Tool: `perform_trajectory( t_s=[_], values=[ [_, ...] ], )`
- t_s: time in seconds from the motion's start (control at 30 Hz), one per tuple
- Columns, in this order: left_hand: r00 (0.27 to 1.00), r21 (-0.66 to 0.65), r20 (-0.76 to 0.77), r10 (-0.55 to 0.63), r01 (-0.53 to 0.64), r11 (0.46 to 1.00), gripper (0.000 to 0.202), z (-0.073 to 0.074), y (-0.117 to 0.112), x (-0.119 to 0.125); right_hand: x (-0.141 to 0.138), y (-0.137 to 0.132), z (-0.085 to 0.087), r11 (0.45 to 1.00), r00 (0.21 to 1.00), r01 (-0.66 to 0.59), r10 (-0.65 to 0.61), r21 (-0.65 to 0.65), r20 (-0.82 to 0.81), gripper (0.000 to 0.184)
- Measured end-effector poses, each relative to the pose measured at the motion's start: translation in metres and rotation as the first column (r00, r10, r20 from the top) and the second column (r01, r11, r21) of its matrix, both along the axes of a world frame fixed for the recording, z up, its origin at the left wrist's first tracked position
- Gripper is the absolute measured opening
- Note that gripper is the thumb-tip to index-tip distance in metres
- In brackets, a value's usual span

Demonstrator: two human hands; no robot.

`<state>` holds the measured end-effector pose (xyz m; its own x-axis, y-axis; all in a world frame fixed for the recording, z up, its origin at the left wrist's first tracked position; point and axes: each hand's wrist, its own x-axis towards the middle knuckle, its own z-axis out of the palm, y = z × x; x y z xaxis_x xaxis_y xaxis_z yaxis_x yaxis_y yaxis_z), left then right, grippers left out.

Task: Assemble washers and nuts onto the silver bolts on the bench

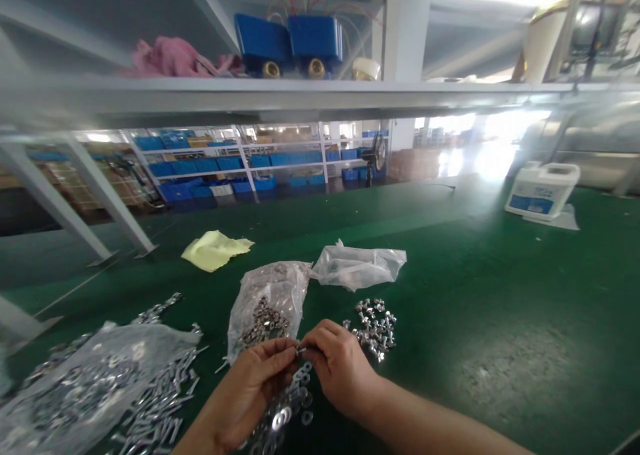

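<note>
My left hand [255, 385] and my right hand [343, 368] meet fingertip to fingertip over the green table. Both pinch one small metal bolt [300, 351], mostly covered by the fingers. Loose flat washers [281, 416] lie under and between the hands. Just behind them, an open clear bag [270, 292] holds small nuts [265, 320]. To the right of my right hand is a pile of short bolts with parts fitted on them [376, 325]. Long loose bolts [163, 402] spread left of my left hand, beside a plastic bag [95, 382] lying over more metal pieces.
A yellow cloth [215, 250] and a crumpled clear bag [360, 266] lie farther back on the green table [450, 268]. At the far right stands a white jug [543, 190]. A shelf [300, 95] crosses above the table, and slanted metal legs [107, 195] rise on the left.
</note>
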<state>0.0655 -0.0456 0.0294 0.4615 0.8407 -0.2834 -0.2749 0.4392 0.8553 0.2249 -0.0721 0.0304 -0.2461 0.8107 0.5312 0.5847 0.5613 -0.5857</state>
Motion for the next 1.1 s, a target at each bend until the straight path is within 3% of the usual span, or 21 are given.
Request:
perform_trajectory(
  t_s=[0.17,0.33,0.47,0.63,0.73,0.87,0.93,1.0,1.1],
  values=[
    [0.998,-0.036,-0.005,-0.055,0.055,0.998,0.013,-0.002,0.000,-0.005,-0.002,-0.002,-0.001,0.993,0.994,-0.035,0.022,0.113,0.111,0.011],
    [0.998,-0.109,0.026,-0.062,0.065,0.992,0.014,-0.003,-0.001,-0.005,-0.001,-0.002,-0.004,0.987,0.986,-0.059,0.035,0.148,0.160,0.015],
    [1.000,-0.020,0.030,-0.004,0.004,1.000,0.014,-0.003,-0.001,-0.002,-0.002,-0.001,-0.004,0.987,0.985,-0.007,-0.020,0.158,0.169,0.011],
    [0.998,0.057,-0.033,0.054,-0.052,0.997,0.021,-0.004,-0.002,0.001,-0.005,0.001,-0.009,0.982,0.968,0.108,-0.139,0.156,0.207,0.021],
    [0.998,0.081,-0.047,0.039,-0.035,0.996,0.019,-0.003,-0.005,0.005,-0.006,0.002,-0.016,0.987,0.971,0.144,-0.155,0.071,0.180,0.029],
    [0.998,0.121,-0.039,0.052,-0.047,0.992,0.022,-0.003,-0.007,0.011,-0.005,0.005,-0.023,0.962,0.987,0.160,-0.155,-0.220,0.040,0.046],
    [0.996,0.134,-0.038,0.080,-0.074,0.988,0.024,-0.004,-0.007,0.013,-0.004,0.005,-0.022,0.943,0.983,0.177,-0.182,-0.282,0.009,0.050],
    [0.989,0.108,-0.044,0.140,-0.135,0.985,0.027,-0.005,-0.006,0.013,-0.003,0.003,-0.018,0.955,0.981,0.186,-0.194,-0.231,-0.015,0.042],
    [0.981,0.066,-0.035,0.189,-0.186,0.980,0.028,-0.005,-0.005,0.011,-0.004,-0.001,-0.011,0.986,0.988,0.124,-0.133,-0.109,-0.083,0.012]
  ],
)
